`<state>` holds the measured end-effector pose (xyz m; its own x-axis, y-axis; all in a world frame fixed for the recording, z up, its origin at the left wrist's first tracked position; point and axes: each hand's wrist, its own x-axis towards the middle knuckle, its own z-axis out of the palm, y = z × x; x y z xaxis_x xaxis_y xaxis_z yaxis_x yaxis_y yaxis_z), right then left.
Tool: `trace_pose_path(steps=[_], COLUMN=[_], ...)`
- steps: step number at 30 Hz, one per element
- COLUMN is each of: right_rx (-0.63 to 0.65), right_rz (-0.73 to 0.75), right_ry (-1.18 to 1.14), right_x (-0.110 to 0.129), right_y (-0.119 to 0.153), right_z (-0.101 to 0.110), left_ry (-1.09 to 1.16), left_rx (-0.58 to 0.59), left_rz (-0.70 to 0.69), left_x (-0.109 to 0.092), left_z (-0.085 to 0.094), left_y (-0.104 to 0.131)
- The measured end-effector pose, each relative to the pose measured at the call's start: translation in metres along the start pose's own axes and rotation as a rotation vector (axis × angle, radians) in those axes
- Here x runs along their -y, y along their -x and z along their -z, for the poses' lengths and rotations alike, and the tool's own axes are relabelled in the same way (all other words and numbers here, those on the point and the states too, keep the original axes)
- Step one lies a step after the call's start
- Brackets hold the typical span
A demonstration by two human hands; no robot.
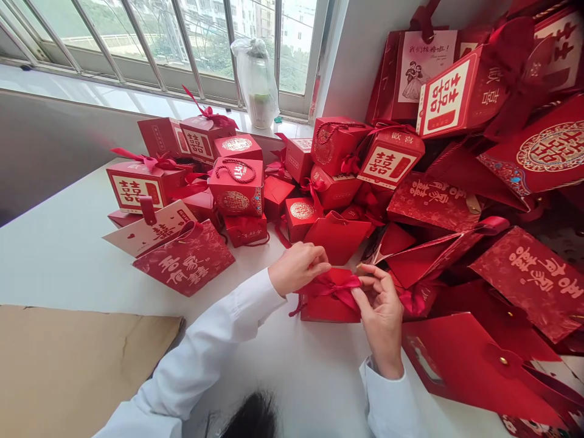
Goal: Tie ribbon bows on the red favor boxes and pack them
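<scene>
A red gift box [329, 309] sits on the white table in front of me, with a red ribbon [335, 286] tied in a bow across its top. My left hand [298, 267] is at the box's left, fingers curled and pinched at the ribbon's left side. On the right, my right hand [379, 310] pinches the ribbon's right loop between thumb and fingers. A dark red cord hangs from the box's left side. The left fingertips are partly hidden by the hand.
Several red boxes and bags are heaped behind and to the right, among them a small cord-handled box [236, 198] and a red envelope-like bag [465, 359]. Cardboard [68, 365] lies at the left. A plastic-wrapped cup [259, 91] stands on the windowsill.
</scene>
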<state>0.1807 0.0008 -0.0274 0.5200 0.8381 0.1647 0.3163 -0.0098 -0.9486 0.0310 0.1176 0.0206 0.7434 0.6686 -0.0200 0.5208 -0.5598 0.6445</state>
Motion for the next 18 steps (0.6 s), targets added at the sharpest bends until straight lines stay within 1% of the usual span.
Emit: trace_pose_path(steps=[2,4,7,9,15,18], right_rx=[0.006,0.012,0.006,-0.006,-0.104,-0.145], right_rz=[-0.006,-0.007,0.005,0.019,0.080,0.120], right_ry=[-0.022,-0.033,-0.020,-0.003,0.127,0.214], right_x=[0.000,0.001,0.002,0.003,0.005,0.006], right_y=[0.000,0.001,0.002,0.002,0.003,0.005], right_z=[-0.001,-0.001,-0.002,-0.003,-0.004,-0.006], left_ry=[0.005,0.016,0.052,0.083,0.151,0.131], left_rx=[-0.079,-0.114,-0.107,-0.101,-0.069,-0.105], left_rz=[-0.036,-0.055,-0.043,-0.020,0.033,0.063], left_x=[-0.003,-0.008,-0.014,-0.016,-0.015,-0.016], left_z=[-0.007,-0.016,-0.029,-0.033,-0.029,-0.027], left_y=[0.000,0.000,-0.001,-0.002,-0.003,-0.003])
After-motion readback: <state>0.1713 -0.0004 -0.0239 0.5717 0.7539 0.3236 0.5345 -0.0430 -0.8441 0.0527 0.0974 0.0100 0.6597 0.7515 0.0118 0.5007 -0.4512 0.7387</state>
